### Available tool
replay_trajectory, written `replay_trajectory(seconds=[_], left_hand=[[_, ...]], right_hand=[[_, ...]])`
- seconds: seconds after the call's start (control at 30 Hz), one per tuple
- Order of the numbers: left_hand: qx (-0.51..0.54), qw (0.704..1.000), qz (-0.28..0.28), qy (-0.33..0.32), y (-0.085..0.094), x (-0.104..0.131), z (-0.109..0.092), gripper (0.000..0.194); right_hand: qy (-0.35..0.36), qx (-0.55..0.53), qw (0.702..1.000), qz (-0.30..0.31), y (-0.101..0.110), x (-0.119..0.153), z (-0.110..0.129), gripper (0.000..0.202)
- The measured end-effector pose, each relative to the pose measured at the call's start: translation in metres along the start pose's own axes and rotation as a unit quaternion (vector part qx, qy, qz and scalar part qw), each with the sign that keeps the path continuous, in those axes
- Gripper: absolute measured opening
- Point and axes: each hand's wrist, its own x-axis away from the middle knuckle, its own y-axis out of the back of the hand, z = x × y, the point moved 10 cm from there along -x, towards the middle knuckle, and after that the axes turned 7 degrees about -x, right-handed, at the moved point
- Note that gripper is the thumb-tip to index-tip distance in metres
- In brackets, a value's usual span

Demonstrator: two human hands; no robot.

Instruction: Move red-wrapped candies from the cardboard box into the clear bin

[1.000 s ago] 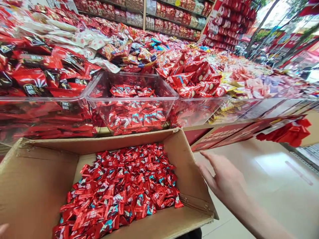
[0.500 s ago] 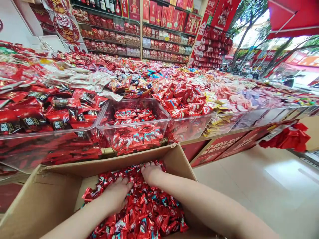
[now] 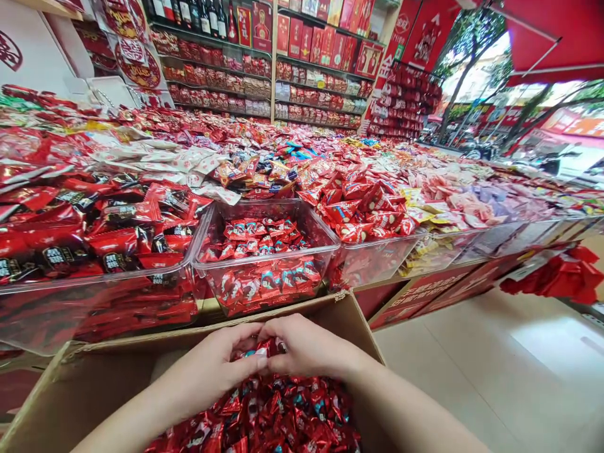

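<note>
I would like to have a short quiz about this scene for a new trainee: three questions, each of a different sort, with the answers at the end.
1. Multiple choice: What is between the left hand and the right hand?
A) a glass bottle
B) red wrapped sweets
C) a roll of tape

2. True or false: The cardboard box is nearer to the person than the clear plastic tub straight beyond it.

3. Fill in the missing word: At the back, the dark bottles stand on a ____.

Key: 1. B; 2. True; 3. shelf
</note>
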Motion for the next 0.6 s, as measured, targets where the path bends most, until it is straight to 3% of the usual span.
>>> replay_trajectory(seconds=[0.17,0.27,0.37,0.43,0.5,0.6], left_hand=[[0.092,0.993,-0.034,0.071,0.008,0.009,0.0,0.055],[0.199,0.971,-0.068,0.117,0.018,0.017,0.006,0.058],[0.309,0.936,-0.097,0.139,0.018,0.021,0.015,0.039],[0.316,0.926,-0.132,0.158,0.017,0.022,0.022,0.031],[0.288,0.932,-0.152,0.159,0.01,0.02,0.023,0.034],[0.253,0.957,-0.109,0.093,-0.009,0.009,0.005,0.04]], right_hand=[[-0.007,-0.119,0.993,0.008,0.021,0.017,0.015,0.033],[0.012,-0.258,0.966,-0.001,0.029,0.024,0.025,0.041],[0.054,-0.408,0.907,-0.087,0.041,0.027,0.032,0.038],[0.077,-0.483,0.858,-0.156,0.046,0.028,0.032,0.031],[0.079,-0.54,0.814,-0.202,0.044,0.029,0.028,0.027],[0.064,-0.596,0.772,-0.211,0.031,0.025,0.023,0.029]])
